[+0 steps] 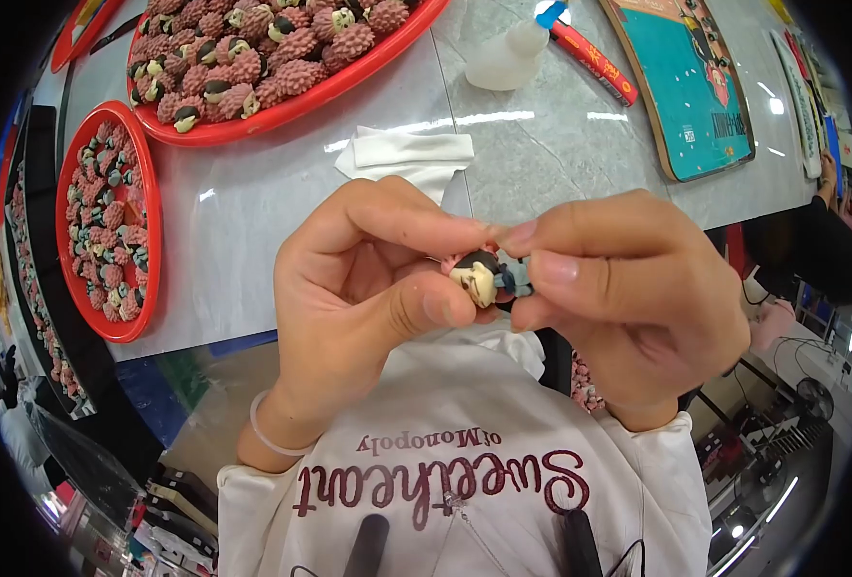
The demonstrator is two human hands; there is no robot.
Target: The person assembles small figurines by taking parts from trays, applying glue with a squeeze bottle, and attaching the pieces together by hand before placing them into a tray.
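Observation:
Close in front of my chest, both hands meet around a small painted figurine. My left hand pinches its head, which has a cream face, dark hair and a bit of pink, between thumb and fingers. My right hand grips a small blue-grey body piece with thumb and fingertips, right up against the head. Whether the two parts are joined I cannot tell, as the fingertips cover part of both.
A large red tray at the back left holds many pink, bumpy figurine heads. To its left, a smaller red tray holds pink and blue-grey figurines. Beyond my hands lie a white cloth, a blue-tipped bottle, a red marker and a teal board.

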